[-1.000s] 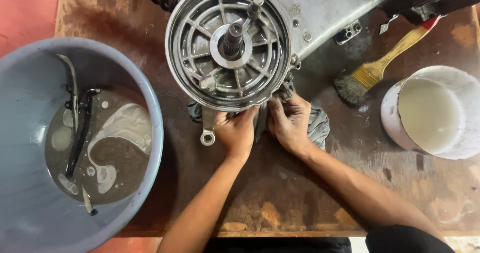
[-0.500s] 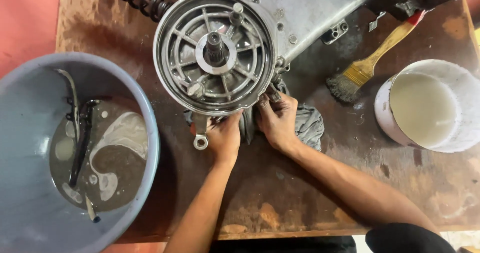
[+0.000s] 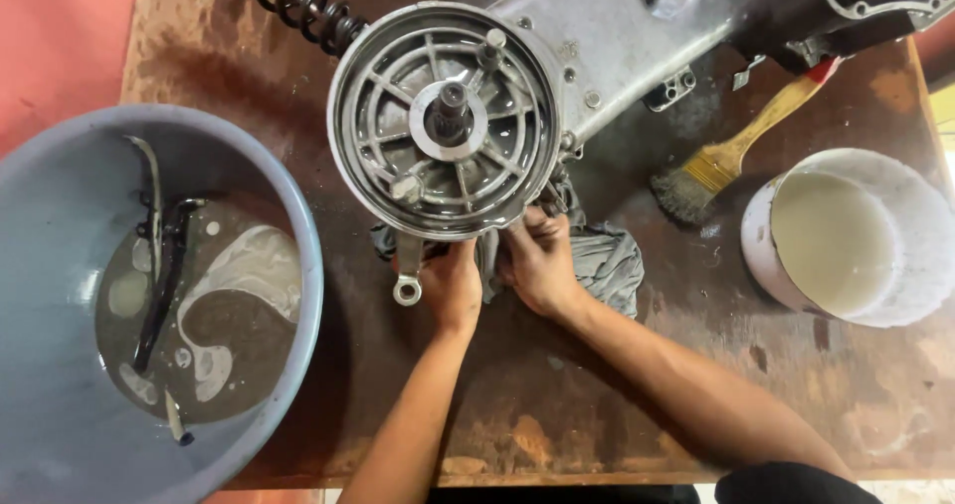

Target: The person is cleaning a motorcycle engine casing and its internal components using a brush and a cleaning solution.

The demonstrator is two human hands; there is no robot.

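Fingers of my left hand (image 3: 453, 283) and right hand (image 3: 537, 263) are curling tight, both gripping the grey rag (image 3: 607, 263) under the round engine hub (image 3: 445, 121), beside the paintbrush (image 3: 721, 161).

i see a blue basin (image 3: 288, 215) at left, holding murky liquid and dark metal parts (image 3: 164, 265). a paintbrush (image 3: 731, 156) lies near a white bucket (image 3: 925, 255) at right. a black coil spring (image 3: 293, 1) lies at the table's (image 3: 617, 395) far edge.
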